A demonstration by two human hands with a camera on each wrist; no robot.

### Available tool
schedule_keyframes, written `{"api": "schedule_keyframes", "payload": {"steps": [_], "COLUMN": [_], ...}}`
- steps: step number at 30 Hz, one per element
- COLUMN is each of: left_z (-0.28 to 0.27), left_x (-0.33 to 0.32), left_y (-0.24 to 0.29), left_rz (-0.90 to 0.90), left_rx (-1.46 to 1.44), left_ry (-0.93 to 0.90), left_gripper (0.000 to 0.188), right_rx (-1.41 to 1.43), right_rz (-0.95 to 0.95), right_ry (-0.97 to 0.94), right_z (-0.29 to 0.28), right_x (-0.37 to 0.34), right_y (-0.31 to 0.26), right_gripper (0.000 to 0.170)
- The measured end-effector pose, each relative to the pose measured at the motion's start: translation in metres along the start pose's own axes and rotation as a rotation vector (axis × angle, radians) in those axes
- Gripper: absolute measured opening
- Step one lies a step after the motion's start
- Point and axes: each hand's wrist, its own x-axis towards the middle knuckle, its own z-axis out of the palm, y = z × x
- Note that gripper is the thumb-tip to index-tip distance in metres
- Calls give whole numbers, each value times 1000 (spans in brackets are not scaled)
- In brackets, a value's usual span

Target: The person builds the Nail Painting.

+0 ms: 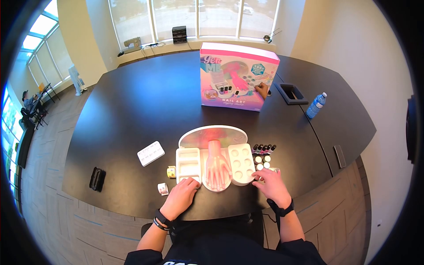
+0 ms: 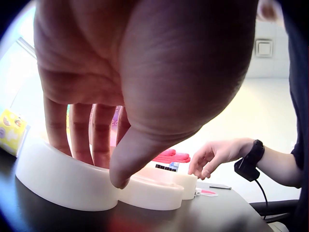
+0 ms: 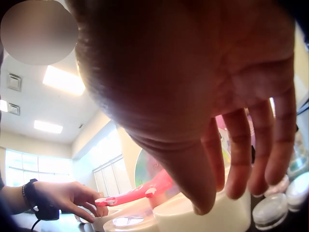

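A white nail station (image 1: 213,128) stands on the table, a pink model hand (image 1: 216,165) palm down in its middle. My left hand (image 1: 181,196) pinches the near rim of its left compartment tray (image 1: 188,151); in the left wrist view the fingers reach over the white wall (image 2: 63,186) with the thumb outside. At the near right corner of the right tray with round wells (image 1: 241,163) is my right hand (image 1: 271,184), its fingers loosely extended. The right wrist view shows the thumb against that tray's edge (image 3: 203,220).
Small jars (image 1: 259,160) and dark-capped bottles (image 1: 263,149) stand right of the station. Left lie a white card (image 1: 150,153), two small rolls (image 1: 171,172) and a black case (image 1: 97,179). Behind stand a large box (image 1: 236,79) and a water bottle (image 1: 316,105).
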Motion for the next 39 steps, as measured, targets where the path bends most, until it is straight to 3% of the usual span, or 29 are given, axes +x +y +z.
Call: {"api": "schedule_keyframes", "payload": {"steps": [10,27,33,39], "left_z": [0,-14,-57,-105], "left_x": [4,2,2,-1], "left_y": [0,-4,0,-50], "left_rz": [-7,-15,-79,-209], "left_rx": [-18,-96,-66,240], "left_ry": [27,-56,162,228], "left_gripper": [18,22,21,39], "right_rx": [31,86,98,131], "right_rz": [109,24,3,7], "right_ry": [265,328,316,302], "right_z": [-25,-38,-35,-37], "right_x": [4,57,62,56], "right_y": [33,41,35,20], "right_gripper": [26,20,17,17]}}
